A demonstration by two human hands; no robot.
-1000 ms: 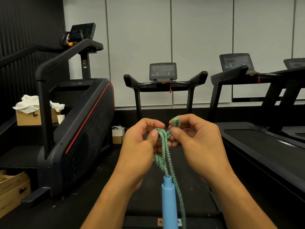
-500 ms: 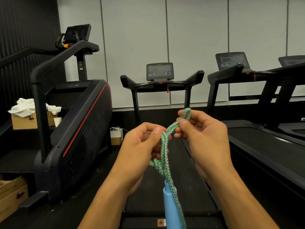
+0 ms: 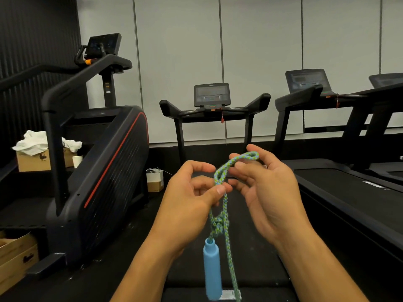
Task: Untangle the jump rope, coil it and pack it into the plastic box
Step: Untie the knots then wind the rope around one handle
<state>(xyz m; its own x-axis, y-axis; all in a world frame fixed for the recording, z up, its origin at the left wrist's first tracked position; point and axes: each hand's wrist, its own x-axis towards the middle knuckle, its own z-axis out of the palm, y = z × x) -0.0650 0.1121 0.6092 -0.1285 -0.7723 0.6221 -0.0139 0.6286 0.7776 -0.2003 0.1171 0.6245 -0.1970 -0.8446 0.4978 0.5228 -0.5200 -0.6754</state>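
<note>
A braided blue-and-green jump rope [image 3: 224, 205] hangs between my hands in front of my chest. My left hand [image 3: 192, 205] pinches the rope between thumb and fingers just above a knot [image 3: 218, 225]. My right hand [image 3: 268, 188] holds a loop of the rope [image 3: 246, 156] pulled up and to the right, fingers loosely curled around it. Below the knot a light blue handle [image 3: 211, 271] dangles, and a free strand [image 3: 232, 269] runs down past the bottom edge. No plastic box is in view.
A treadmill [image 3: 214, 110] stands straight ahead, its belt under my hands. Two more treadmills [image 3: 349, 184] are at the right. A black stair machine [image 3: 104, 171] is at the left, with cardboard boxes [image 3: 32, 162] and a small white bag [image 3: 154, 178] beside it.
My right hand has drawn the loop up and to the right, away from my left hand. The knot has slipped lower and the handle has swung slightly.
</note>
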